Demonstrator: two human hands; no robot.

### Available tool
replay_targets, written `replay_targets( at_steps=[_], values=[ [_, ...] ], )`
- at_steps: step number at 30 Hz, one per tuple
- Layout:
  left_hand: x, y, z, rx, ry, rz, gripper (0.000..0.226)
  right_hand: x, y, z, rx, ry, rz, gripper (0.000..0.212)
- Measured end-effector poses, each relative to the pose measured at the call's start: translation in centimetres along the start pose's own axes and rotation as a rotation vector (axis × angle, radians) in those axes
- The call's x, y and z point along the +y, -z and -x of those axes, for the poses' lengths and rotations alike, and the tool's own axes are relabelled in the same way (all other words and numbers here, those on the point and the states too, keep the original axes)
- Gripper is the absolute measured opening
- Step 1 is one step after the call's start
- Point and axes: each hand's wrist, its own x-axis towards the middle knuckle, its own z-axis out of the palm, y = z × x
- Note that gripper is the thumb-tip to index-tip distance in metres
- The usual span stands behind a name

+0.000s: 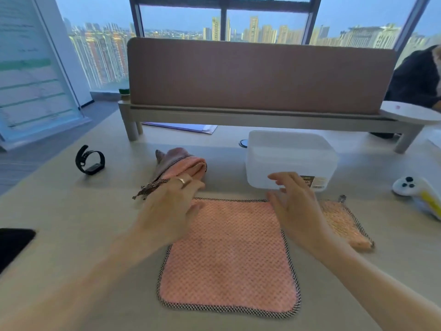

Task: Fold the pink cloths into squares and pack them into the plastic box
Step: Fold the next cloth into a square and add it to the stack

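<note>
Both the left hand and right hand hover spread-fingered, gripping nothing, over the flat pink cloth.

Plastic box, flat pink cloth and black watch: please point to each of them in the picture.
Plastic box [290, 156]: head view, on its frosted lid.
Flat pink cloth [229, 259]: head view, on the middle of its spread surface.
Black watch [90, 160]: head view, on the looped strap.
</note>
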Motion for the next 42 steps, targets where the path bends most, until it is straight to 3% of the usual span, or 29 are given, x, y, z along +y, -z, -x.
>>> replay_targets(
  at_steps=[3, 5, 7, 11, 14, 16, 20, 24, 28, 30, 32, 35, 37, 42],
  values=[
    [2.0, -2.2, 1.5, -0.22, -0.091, 0.047, 0.07, -1.0, -1.9, 1.9, -0.284, 0.225, 0.173, 0.056],
    [2.0, -4.0, 2.0, -0.331, -0.078, -0.022, 0.082, -0.3, -3.7, 2.5, -0.484, 0.225, 0.291, 0.074],
    [1.5, -4.8, 2.1, -0.349, -0.06, -0.052, 0.084, 0.5, -4.5, 2.4, -0.541, 0.204, 0.365, 0.079],
    [1.7, -3.1, 2.4, -0.263, -0.062, 0.133, 0.078, 0.1, -3.5, 2.7, -0.481, 0.212, 0.221, 0.076],
    [1.9, 1.2, 4.6, -0.176, -0.188, 0.338, 0.048, -0.5, -0.2, 4.7, -0.299, 0.302, 0.029, 0.062],
    [1.5, 3.6, 7.1, -0.239, -0.274, 0.358, 0.022, 0.1, 2.0, 7.0, -0.328, 0.416, 0.001, 0.049],
    [0.2, 4.7, 10.3, -0.468, -0.306, 0.329, 0.017, 1.7, 4.2, 10.2, -0.512, 0.509, 0.09, 0.026],
    [-0.3, 4.5, 10.7, -0.415, -0.368, 0.289, 0.013, 1.6, 5.0, 11.0, -0.498, 0.555, 0.148, 0.017],
    [-0.3, 3.5, 11.6, -0.335, -0.506, -0.044, 0.008, 1.9, 4.9, 12.1, -0.395, 0.685, 0.271, 0.018],
    [0.0, 3.4, 11.8, -0.326, -0.423, -0.028, 0.004, 1.9, 4.9, 12.2, -0.381, 0.675, 0.297, 0.028],
    [0.7, 4.0, 11.3, -0.265, -0.257, 0.155, 0.007, 2.0, 5.0, 12.0, -0.382, 0.634, 0.282, 0.045],
    [1.6, 4.9, 9.1, -0.242, -0.019, 0.5, 0.013, 2.3, 5.3, 11.0, -0.433, 0.522, 0.136, 0.055],
    [1.5, 5.3, 6.8, -0.285, 0.098, 0.628, 0.02, 2.0, 5.4, 9.0, -0.42, 0.392, 0.012, 0.05],
    [-0.7, 4.2, 0.4, -0.286, 0.298, 0.611, 0.014, 1.1, 4.1, 1.7, -0.18, 0.062, -0.172, 0.015]
  ],
)
